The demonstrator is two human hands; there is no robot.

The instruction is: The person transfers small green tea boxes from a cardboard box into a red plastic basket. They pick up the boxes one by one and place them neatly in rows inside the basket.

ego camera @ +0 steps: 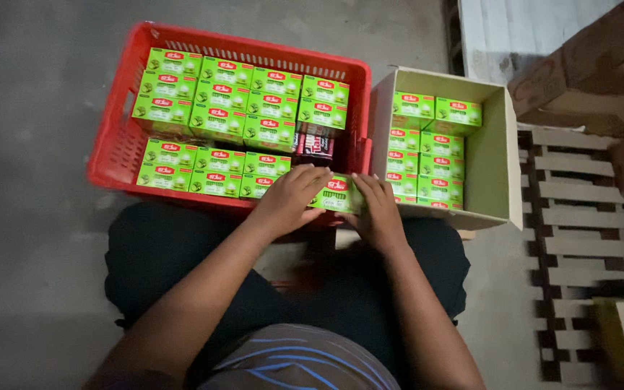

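Your left hand and right hand clasp 1 green box at the red crate's near right corner, steadying both ends.

lying upper right: brown cardboard pieces | running down right edge: pale wooden pallet | spreading left: grey concrete floor
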